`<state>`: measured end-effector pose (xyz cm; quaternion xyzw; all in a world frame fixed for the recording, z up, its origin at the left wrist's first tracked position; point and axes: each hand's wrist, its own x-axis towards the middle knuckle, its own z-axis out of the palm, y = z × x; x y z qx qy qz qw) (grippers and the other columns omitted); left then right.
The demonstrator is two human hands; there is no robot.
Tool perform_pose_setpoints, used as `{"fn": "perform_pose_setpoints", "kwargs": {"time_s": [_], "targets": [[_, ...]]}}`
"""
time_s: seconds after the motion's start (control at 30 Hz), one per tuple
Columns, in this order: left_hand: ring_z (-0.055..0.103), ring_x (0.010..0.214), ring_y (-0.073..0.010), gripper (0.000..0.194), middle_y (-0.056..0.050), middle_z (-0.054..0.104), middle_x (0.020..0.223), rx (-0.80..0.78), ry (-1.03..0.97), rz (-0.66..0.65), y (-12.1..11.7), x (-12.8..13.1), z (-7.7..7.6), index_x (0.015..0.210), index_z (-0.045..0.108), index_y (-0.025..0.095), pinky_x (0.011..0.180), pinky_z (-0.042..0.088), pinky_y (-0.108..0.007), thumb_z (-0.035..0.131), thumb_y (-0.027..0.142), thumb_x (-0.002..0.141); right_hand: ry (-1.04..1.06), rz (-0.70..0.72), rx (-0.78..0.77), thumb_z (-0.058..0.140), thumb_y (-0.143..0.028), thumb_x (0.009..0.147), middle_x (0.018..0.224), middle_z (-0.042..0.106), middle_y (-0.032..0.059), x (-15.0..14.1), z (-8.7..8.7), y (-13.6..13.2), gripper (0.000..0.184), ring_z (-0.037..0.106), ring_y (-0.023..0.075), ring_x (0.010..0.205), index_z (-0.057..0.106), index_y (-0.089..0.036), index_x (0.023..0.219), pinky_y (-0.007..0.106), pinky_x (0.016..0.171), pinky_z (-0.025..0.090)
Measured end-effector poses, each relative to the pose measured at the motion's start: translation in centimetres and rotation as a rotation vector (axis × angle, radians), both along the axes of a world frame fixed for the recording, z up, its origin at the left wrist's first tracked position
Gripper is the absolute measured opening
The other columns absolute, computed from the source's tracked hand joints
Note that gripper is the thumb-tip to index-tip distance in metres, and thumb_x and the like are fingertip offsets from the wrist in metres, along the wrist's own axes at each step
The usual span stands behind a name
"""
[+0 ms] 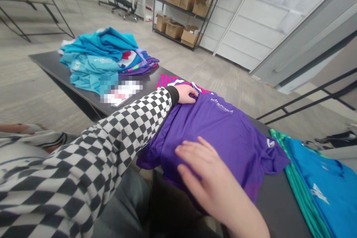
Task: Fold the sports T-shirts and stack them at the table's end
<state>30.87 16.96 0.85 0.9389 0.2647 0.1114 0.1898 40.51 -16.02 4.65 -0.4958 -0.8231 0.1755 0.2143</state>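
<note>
Carefully, open right hand (202,173) flattens purple jersey (220,137); left hand (184,95) curls at collar (199,91), hold unclear. Hasty tug could skew it.

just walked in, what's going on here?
A person is handling a purple T-shirt spread on a dark table. Their left hand, in a checkered sleeve, is at the shirt's collar, and their right hand rests flat on its middle. A pink striped garment shows just past the collar. A heap of teal and multicoloured shirts lies further along the table, and a blue shirt lies on the other side.
</note>
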Motion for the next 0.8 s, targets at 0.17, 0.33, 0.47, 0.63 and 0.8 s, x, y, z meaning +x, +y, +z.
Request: {"fn": "perform_pose_setpoints", "kwargs": {"time_s": [0.17, 0.33, 0.47, 0.63, 0.8], "targets": [[0.070, 0.146, -0.0225, 0.058, -0.007, 0.075, 0.159, 0.058, -0.052, -0.024, -0.1, 0.0, -0.7, 0.157, 0.075, 0.019, 0.128, 0.047, -0.026, 0.064, 0.041, 0.104, -0.267, -0.652, -0.029, 0.057, -0.062, 0.113, 0.183, 0.045, 0.0257, 12.1, -4.1, 2.3, 0.075, 0.038, 0.0467, 0.174, 0.058, -0.014, 0.171, 0.075, 0.137, 0.037], [0.064, 0.153, -0.0258, 0.065, -0.013, 0.069, 0.165, 0.136, -0.043, -0.039, 1.2, -0.8, -1.8, 0.165, 0.066, 0.017, 0.133, 0.044, -0.035, 0.051, 0.053, 0.112, -0.383, -0.792, -0.138, 0.047, -0.068, 0.114, 0.189, 0.035, 0.0218, 20.7, -7.0, 0.5, 0.081, 0.028, 0.0458, 0.178, 0.053, -0.016, 0.176, 0.076, 0.141, 0.024], [0.047, 0.170, -0.0311, 0.077, -0.014, 0.056, 0.179, 0.115, 0.097, -0.038, 2.8, -2.2, -2.2, 0.172, 0.059, 0.019, 0.143, 0.030, -0.047, 0.051, 0.063, 0.109, -0.235, -0.765, 0.001, 0.050, -0.073, 0.111, 0.182, 0.048, 0.0231, 23.6, -5.9, -0.5, 0.083, 0.042, 0.0401, 0.173, 0.061, -0.014, 0.169, 0.063, 0.142, 0.034], [0.055, 0.163, -0.0349, 0.092, -0.015, 0.064, 0.172, 0.074, 0.153, -0.017, 4.2, -4.9, -1.6, 0.165, 0.067, 0.016, 0.141, 0.034, -0.043, 0.057, 0.079, 0.098, -0.213, -0.881, 0.191, 0.053, -0.066, 0.110, 0.165, 0.068, 0.0215, 26.2, -3.3, 2.9, 0.071, 0.062, 0.0391, 0.158, 0.072, -0.017, 0.158, 0.060, 0.137, 0.045], [0.052, 0.165, -0.0339, 0.090, -0.017, 0.056, 0.177, 0.186, 0.067, 0.100, 3.3, -4.2, -1.4, 0.171, 0.062, 0.014, 0.142, 0.034, -0.043, 0.040, 0.074, 0.108, -0.319, -0.908, -0.045, 0.046, -0.055, 0.113, 0.175, 0.057, 0.0241, 26.1, -4.2, 7.0, 0.073, 0.052, 0.0377, 0.167, 0.064, -0.008, 0.166, 0.056, 0.141, 0.038]]}}
